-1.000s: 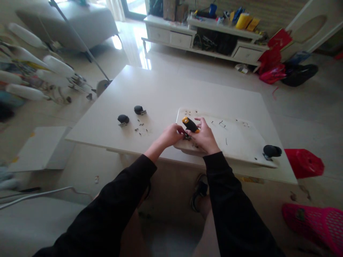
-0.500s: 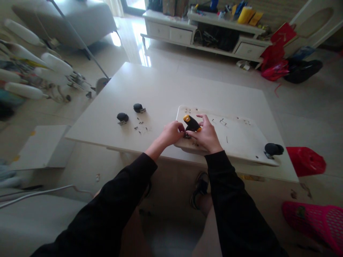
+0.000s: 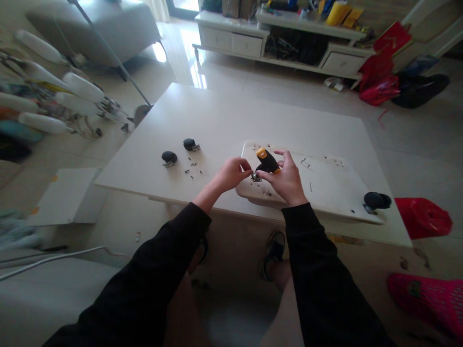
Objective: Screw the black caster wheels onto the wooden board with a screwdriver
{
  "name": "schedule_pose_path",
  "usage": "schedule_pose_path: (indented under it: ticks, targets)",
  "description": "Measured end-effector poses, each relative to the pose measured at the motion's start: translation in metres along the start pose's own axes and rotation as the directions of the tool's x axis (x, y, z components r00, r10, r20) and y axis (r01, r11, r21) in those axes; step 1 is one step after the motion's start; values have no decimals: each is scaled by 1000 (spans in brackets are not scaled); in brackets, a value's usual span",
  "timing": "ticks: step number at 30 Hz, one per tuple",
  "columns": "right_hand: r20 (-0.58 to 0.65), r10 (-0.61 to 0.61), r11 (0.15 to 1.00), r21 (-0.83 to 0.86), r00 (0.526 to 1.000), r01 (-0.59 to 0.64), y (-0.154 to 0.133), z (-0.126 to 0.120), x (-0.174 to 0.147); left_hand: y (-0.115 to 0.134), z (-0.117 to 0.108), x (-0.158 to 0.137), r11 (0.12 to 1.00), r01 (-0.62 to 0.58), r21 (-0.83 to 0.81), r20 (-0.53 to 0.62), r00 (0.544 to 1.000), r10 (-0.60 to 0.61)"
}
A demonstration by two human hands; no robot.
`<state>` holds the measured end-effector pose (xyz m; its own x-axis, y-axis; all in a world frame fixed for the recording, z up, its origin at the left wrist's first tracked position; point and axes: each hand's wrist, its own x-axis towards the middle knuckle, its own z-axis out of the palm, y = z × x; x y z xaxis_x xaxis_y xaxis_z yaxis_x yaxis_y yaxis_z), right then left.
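Note:
My right hand (image 3: pixel 288 179) is closed around a black-and-yellow electric screwdriver (image 3: pixel 268 163), its thumb reaching down to a metal caster plate (image 3: pixel 256 177). The plate rests on the near left corner of a white board (image 3: pixel 289 185). From the left, my left hand (image 3: pixel 235 173) brings thumb and finger together in a pinch beside the plate; whatever it holds is too small to make out. The screwdriver's tip is hidden. Several loose screws (image 3: pixel 306 163) lie on the board. A black caster wheel (image 3: pixel 376 200) stands at its right end.
On the white table (image 3: pixel 202 113), left of the board, are two black casters (image 3: pixel 169 157) and several small screws (image 3: pixel 191 165). A red stool (image 3: pixel 421 217) stands past the table's right edge, and a pink basket (image 3: pixel 427 296) is at lower right.
The view has shifted slightly, moving the scene to the right. The fingers of my left hand have drawn back a little from the caster plate, which shows more plainly. The screwdriver remains in my right hand.

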<state>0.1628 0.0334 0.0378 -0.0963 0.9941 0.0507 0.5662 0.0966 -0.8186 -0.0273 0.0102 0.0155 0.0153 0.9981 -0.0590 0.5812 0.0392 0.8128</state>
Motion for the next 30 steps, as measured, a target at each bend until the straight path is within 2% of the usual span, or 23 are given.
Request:
schedule_pose_path:
  ticks: [6, 10, 14, 17, 19, 22, 25, 27, 30]
  targets:
    - [50, -84, 996, -20, 995, 85, -6, 4, -6, -4, -4, 0, 997, 37, -65, -33, 999, -39]
    - [45, -92, 993, -72, 995, 95, -10, 2, -8, -18, -26, 1, 995, 75, -65, -90, 993, -80]
    - [104, -49, 992, -115, 993, 61, -13, -2, -10, -45, -63, -9, 981, 191, 14, -155, 970, -187]
    - [138, -19, 990, -133, 990, 38, -12, -3, -10, -77, -85, -19, 947, 314, 68, -230, 929, -291]
    - [127, -22, 992, -119, 992, 37, -9, -2, -10, -100, -93, -25, 920, 377, 106, -324, 888, -326]
    - [116, -57, 989, -132, 992, 72, -5, -1, -11, -130, -98, -31, 906, 393, 154, -353, 879, -321]
    - [100, -50, 986, -151, 994, 65, -3, 0, -13, -146, -99, -32, 879, 434, 195, -334, 872, -357]
    - [93, -40, 986, -155, 995, 54, -3, 0, -14, -146, -97, -30, 864, 449, 226, -335, 869, -364]
    - [87, -51, 987, -145, 995, 64, -3, 1, -15, -130, -86, -25, 893, 402, 204, -340, 884, -320]
